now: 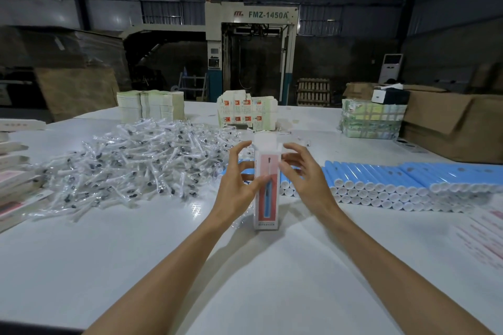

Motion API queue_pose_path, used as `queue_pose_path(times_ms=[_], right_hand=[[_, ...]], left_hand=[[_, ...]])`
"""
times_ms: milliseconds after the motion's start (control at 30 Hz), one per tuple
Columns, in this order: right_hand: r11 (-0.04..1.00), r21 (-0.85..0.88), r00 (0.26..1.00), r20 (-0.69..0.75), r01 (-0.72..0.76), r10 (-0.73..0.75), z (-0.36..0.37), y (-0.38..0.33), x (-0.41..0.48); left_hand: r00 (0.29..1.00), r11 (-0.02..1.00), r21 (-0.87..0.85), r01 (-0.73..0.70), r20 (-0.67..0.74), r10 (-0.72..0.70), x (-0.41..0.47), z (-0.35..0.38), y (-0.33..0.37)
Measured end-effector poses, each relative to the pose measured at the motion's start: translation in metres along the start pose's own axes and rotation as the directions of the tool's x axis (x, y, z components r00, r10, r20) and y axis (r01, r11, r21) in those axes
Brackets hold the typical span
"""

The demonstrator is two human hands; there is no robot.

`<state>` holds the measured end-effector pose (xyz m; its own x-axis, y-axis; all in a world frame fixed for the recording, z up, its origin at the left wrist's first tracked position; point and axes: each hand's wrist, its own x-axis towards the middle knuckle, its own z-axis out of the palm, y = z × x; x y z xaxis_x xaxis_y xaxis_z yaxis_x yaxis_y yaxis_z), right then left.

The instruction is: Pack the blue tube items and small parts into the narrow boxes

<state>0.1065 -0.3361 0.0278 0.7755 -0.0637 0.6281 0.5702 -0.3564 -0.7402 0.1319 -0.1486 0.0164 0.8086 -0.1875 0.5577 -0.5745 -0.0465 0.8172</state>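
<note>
Tabletop (pixel 245 266): left hand (pixel 236 179) pinches narrow box (pixel 268 215); right hand (pixel 307 179) touches it, fingers (pixel 292 164) loose.

Box (pixel 267 212) between parts heap (pixel 130 160) and tubes (pixel 394 178)

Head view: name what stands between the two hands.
In the head view, the narrow box stands upright on the table between the left hand and the right hand, its top flap open.

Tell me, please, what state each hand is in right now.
Left hand: holds the narrow box upright, thumb across its front.
Right hand: open, fingers loosely curved beside the box's right edge.
</note>
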Motion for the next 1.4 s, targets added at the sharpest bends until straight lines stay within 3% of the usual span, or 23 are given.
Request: queue_pose_path(times_ms=[433,567,733,1000,1167,1233,1400], right_hand=[[0.997,0.071,0.999,0.042,0.015,-0.018,0.006,0.003,-0.001],[0.999,0.014,0.997,0.062,0.040,-0.040,0.001,-0.003,0.000],[0.998,-0.058,0.995,0.101,0.034,-0.028,-0.010,-0.003,0.000],[1.000,0.021,0.995,0.095,0.002,-0.004,-0.017,-0.004,-0.003],[0.954,0.246,0.973,-0.108,-0.173,0.204,-0.017,-0.026,0.011],[0.944,0.247,0.965,-0.088,-0.220,0.249,-0.019,-0.033,0.018],[0.947,0.256,0.981,0.035,-0.194,0.191,-0.021,-0.032,0.018]], left_hand=[[0.997,1.000,-0.003,-0.016,0.071,0.016,-0.002,0.000,0.002],[0.993,1.000,-0.015,0.006,0.115,-0.005,0.000,-0.004,0.004],[0.973,0.996,0.087,-0.004,0.229,-0.016,0.011,-0.010,0.014],[0.974,0.999,0.044,0.026,0.225,-0.035,0.009,0.000,0.006],[0.964,0.998,0.065,-0.003,0.267,-0.014,0.004,0.003,0.005],[0.961,0.997,0.072,-0.017,0.276,-0.004,0.003,0.006,0.005],[0.960,0.998,0.066,-0.018,0.280,-0.001,0.003,0.004,0.004]])
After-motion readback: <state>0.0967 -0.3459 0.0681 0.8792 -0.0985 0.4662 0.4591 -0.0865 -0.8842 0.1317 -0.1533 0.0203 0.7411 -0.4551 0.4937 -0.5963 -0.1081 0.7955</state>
